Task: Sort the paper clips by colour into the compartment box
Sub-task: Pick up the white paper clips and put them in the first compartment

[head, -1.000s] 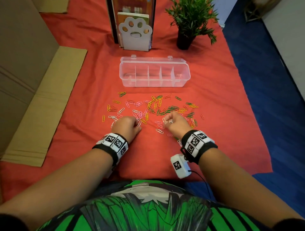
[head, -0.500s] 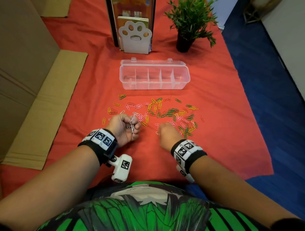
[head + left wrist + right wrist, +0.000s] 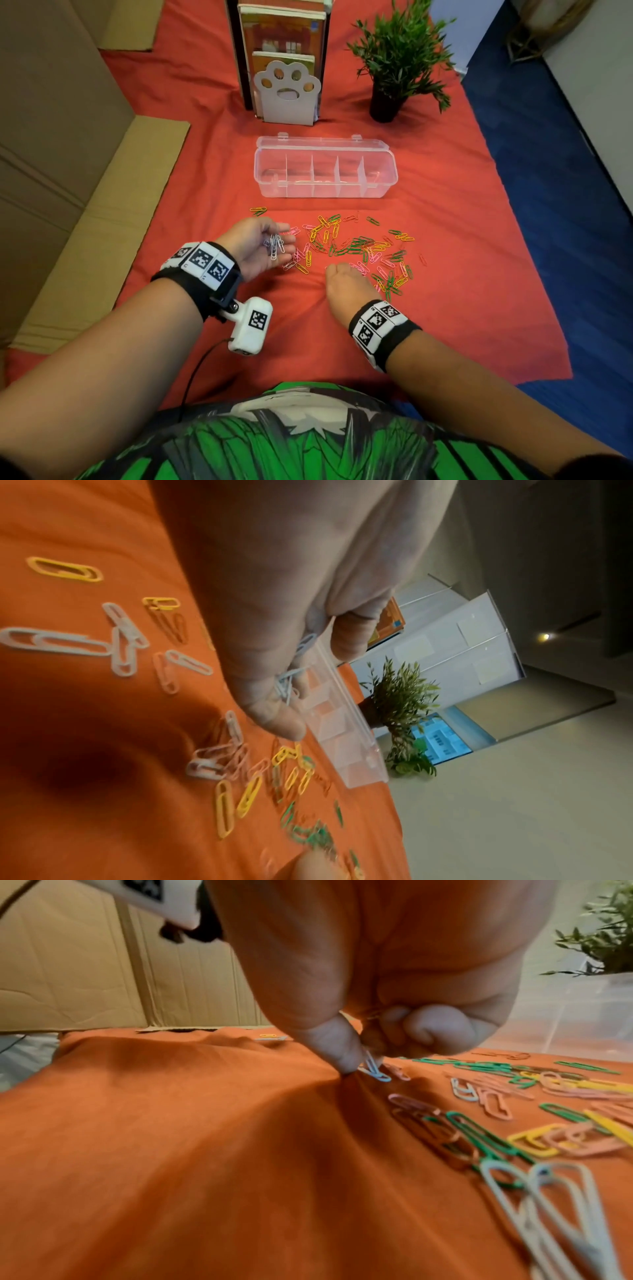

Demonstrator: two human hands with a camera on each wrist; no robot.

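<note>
— Where are the paper clips (image 3: 356, 246)?

— Scattered mid-frame on the red cloth (image 3: 445, 192), just below the clear compartment box (image 3: 325, 171), whose lid stands open. A small bunch of white clips (image 3: 275, 244) lies in the left hand (image 3: 255, 245), palm up, fingers loosely cupped around them.

— And the other hand?

— The right hand (image 3: 346, 282), lower centre, knuckles up, pinches a pale blue clip (image 3: 375, 1070) between thumb and curled fingers at the cloth.

— Behind?

— A potted plant (image 3: 399, 65), upper right; a paw-print bookend (image 3: 287, 90), top centre.
</note>
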